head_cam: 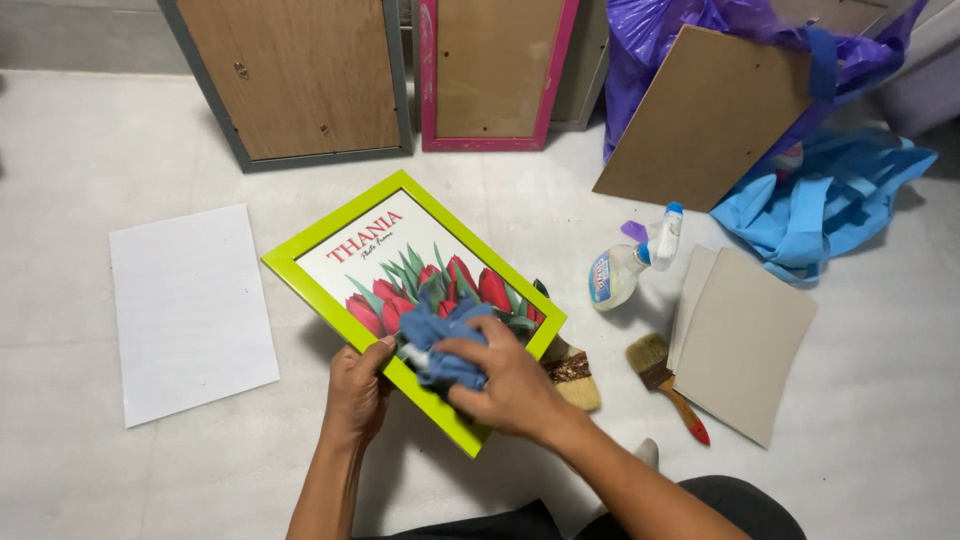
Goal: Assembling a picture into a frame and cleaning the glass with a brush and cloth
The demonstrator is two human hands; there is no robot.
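Head view: looks down on a pale floor [120, 480] with a person's two bare hands at the centre.
Frame: a lime-green picture frame [330, 225] lies tilted at the middle, its glass showing a print of red tulips.
Left hand: the left hand [358, 392] grips the frame's lower edge at about 7 o'clock of the frame, thumb on top, fingers curled under and clenched on the rim.
Right hand: the right hand [505, 380] presses a crumpled blue cloth [440, 335] onto the glass at the frame's 5 o'clock corner, fingers bunched around the cloth.
White sheet: a white sheet [190, 310] lies flat at 9 o'clock of the frame, well apart.
Brushes: one paintbrush [572, 375] sits just beside the frame at 4 o'clock, partly under it; a second paintbrush [665, 385] with a red handle lies further out at 3 o'clock.
Spray bottle: a spray bottle [625, 268] lies on its side at 2 o'clock.
Boards: grey boards [745, 345] are stacked at 3 o'clock, touching the red-handled brush.
Background: a grey frame [295, 80] and a pink frame [495, 70] lean backs-out at 12 o'clock; a brown backing board [705, 115] leans on a purple bag [665, 25] at 1 o'clock, with a blue bag [825, 195] beside it.
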